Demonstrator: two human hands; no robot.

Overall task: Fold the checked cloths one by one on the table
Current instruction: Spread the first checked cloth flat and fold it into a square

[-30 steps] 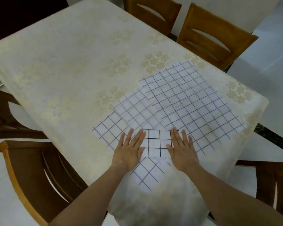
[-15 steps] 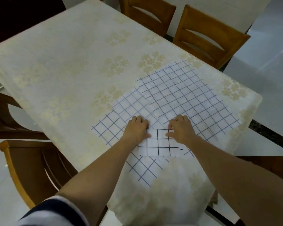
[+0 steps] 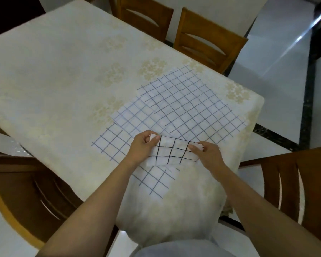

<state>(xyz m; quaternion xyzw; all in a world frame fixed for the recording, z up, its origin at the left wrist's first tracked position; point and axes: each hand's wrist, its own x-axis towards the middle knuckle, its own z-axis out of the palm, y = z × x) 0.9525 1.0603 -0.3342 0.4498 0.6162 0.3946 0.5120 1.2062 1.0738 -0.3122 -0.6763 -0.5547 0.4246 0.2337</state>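
Observation:
A small folded white cloth with black checks [image 3: 173,151] is held just above the table's near corner. My left hand [image 3: 144,146] pinches its far left corner between thumb and fingers. My right hand [image 3: 208,153] pinches its far right corner. Under it lie unfolded white cloths with blue checks: a large one [image 3: 191,106] toward the right, a mid-sized one [image 3: 133,117] beside it, and another [image 3: 111,141] reaching to the near edge.
A cream flowered tablecloth [image 3: 63,76] covers the table and hangs over the near corner. Wooden chairs stand at the far side [image 3: 208,43], at the left [image 3: 26,184] and at the right [image 3: 293,182]. The floor [image 3: 278,65] is glossy white tile.
Both hands went from pressing flat on the folded cloth to curling at its far edge, then pinched its far corners and lifted that edge up.

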